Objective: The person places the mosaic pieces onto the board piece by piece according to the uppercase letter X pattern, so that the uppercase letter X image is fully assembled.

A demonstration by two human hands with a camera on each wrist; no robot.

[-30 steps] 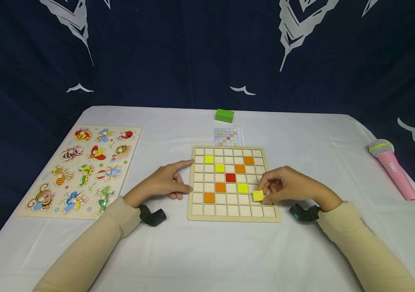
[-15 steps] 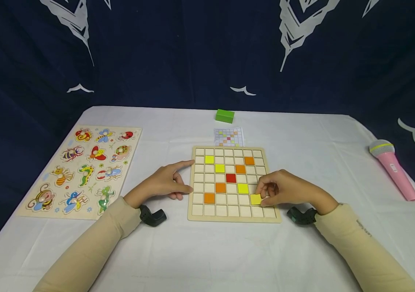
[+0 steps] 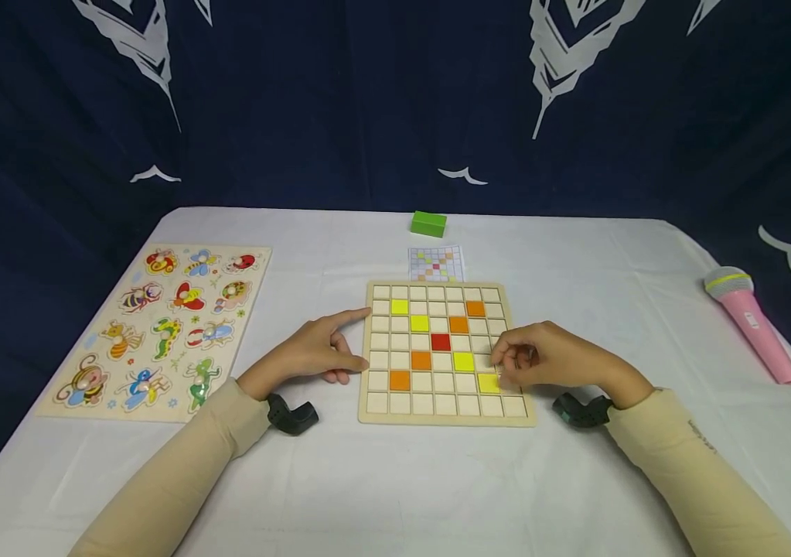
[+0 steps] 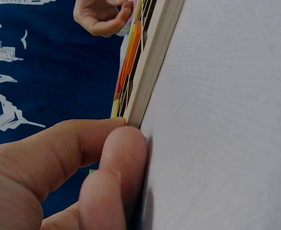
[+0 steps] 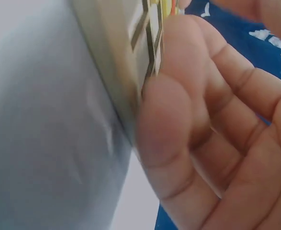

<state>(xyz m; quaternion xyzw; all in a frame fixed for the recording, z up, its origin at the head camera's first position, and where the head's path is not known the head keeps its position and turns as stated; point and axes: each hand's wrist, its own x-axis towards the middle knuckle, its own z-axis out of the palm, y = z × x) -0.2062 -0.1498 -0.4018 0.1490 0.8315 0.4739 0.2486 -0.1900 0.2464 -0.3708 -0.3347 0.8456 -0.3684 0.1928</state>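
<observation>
A wooden grid board (image 3: 437, 421) lies on the white table, with several orange and yellow tiles and one red tile (image 3: 440, 342) in its cells. My left hand (image 3: 308, 348) touches the board's left edge with a straight index finger and thumb; the left wrist view shows fingertips against the wooden side (image 4: 152, 62). My right hand (image 3: 548, 356) is at the lower right of the board, fingers bent, nothing seen between them. Its thumb is right beside a yellow tile (image 3: 488, 383), which lies flat in a cell of the second row from the front. Some of the board's right edge is hidden by this hand.
Behind the board lies a small printed grid card (image 3: 435, 264), and beyond it a green block (image 3: 428, 224). An insect peg puzzle (image 3: 259, 267) lies on the left of the table (image 3: 395, 495). On the right is a pink microphone (image 3: 757, 329).
My right hand has lowered the yellow tile from above the board into a cell, let go of it and drawn slightly right. My left hand has stayed at the board's edge.
</observation>
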